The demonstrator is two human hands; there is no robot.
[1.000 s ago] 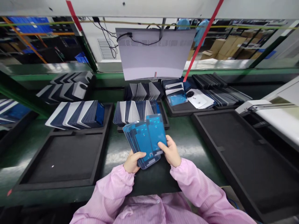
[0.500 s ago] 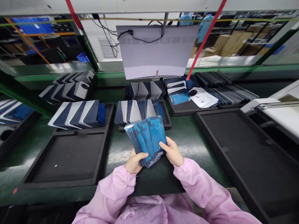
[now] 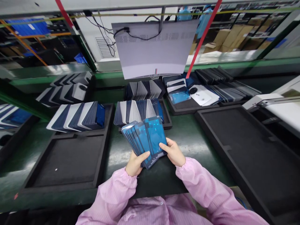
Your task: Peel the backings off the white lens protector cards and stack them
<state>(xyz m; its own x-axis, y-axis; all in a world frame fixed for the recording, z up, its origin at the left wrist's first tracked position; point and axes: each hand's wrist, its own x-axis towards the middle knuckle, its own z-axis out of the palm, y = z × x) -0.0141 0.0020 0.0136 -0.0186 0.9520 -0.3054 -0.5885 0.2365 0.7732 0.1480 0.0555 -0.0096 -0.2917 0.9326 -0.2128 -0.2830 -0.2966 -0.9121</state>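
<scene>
The green counter [image 3: 189, 131] spreads out beneath the fan of blue-faced panels [image 3: 144, 140]. Right of the fan, well apart, lies a long black tray [image 3: 239, 134]; left of the fan sits another black tray [image 3: 67, 159], with a row of white and dark panels [image 3: 77, 116] leaning at its far end. Well beyond the fan hangs a pale flat housing [image 3: 152, 51] with black cables. Pink sleeves [image 3: 117, 189] come in from the near side of the fan. Just beyond it a row of grey and dark panels [image 3: 133, 111] stands on edge, partly covered by its top, and farther off to its right lie loose white panels [image 3: 203, 95].

The fan itself lies between both grips and rises above them, its layers spread toward the upper left. The left grip [image 3: 134, 163] is clasped round the fan's lower left corner, thumb flat across the front, other fingers mostly hidden. The right grip [image 3: 173, 152] pinches the fan's frontmost panel by its lower right edge, thumb tip on the blue face
</scene>
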